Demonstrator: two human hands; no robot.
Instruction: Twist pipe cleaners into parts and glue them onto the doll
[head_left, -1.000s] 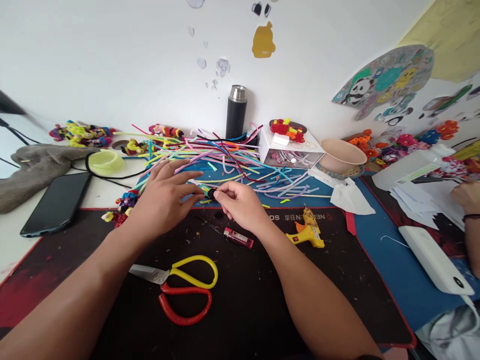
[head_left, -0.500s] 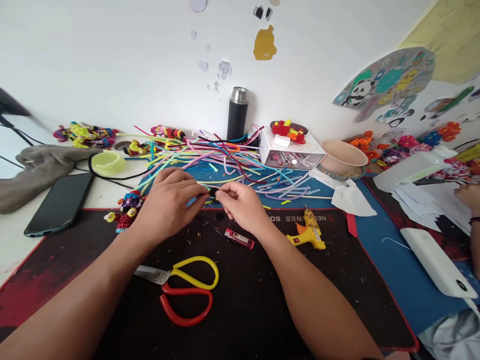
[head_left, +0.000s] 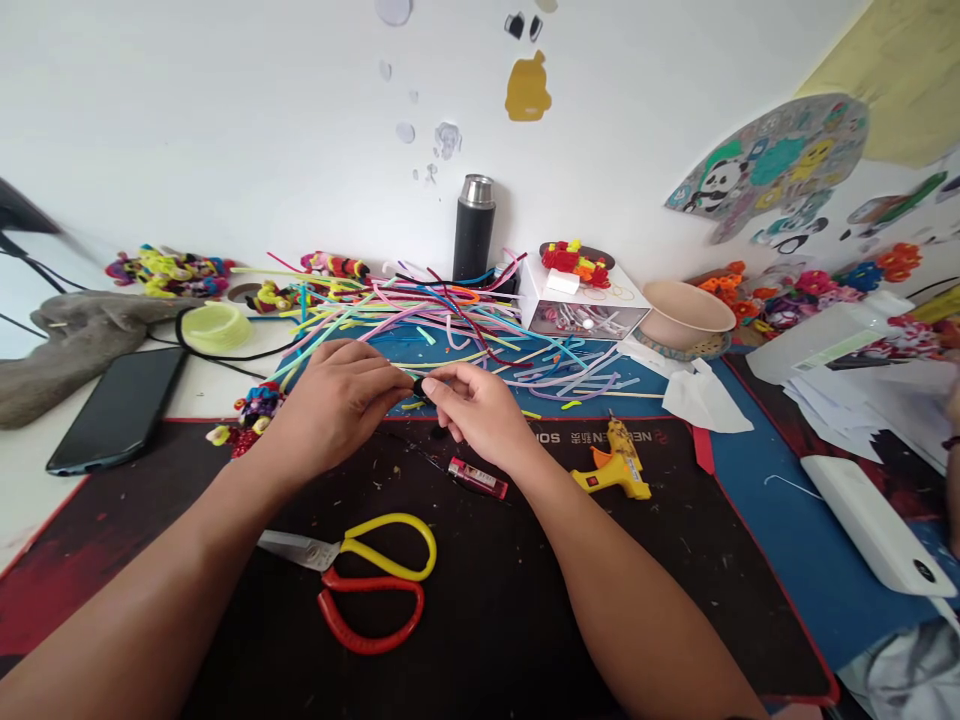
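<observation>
Over the back part of the dark desk mat (head_left: pixel 495 620), my left hand (head_left: pixel 341 400) and my right hand (head_left: pixel 480 410) meet. A small black piece (head_left: pixel 419 388) is pinched between their fingertips; most of it is hidden and its kind is unclear. Both hands are closed. Just below my right hand lies a red lighter (head_left: pixel 478 478). Scissors (head_left: pixel 360 581) with one yellow and one red handle rest nearer me, blades pointing left. Beside my left wrist are small colourful fuzzy figures (head_left: pixel 259 402). Behind the hands spreads a heap of coloured pipe cleaners (head_left: pixel 450 330).
A yellow glue gun (head_left: pixel 619 470) lies at right on the mat. A black flask (head_left: pixel 474 235), a white box (head_left: pixel 585 300) and a beige bowl (head_left: pixel 688 315) stand along the wall. At left is a phone (head_left: pixel 120 410); at far right, a white device (head_left: pixel 862 525) and part of another person's arm.
My fingertips and the black piece have shifted slightly left, with my right thumb now further over the piece. The other person's hand at the far right has moved mostly out of view.
</observation>
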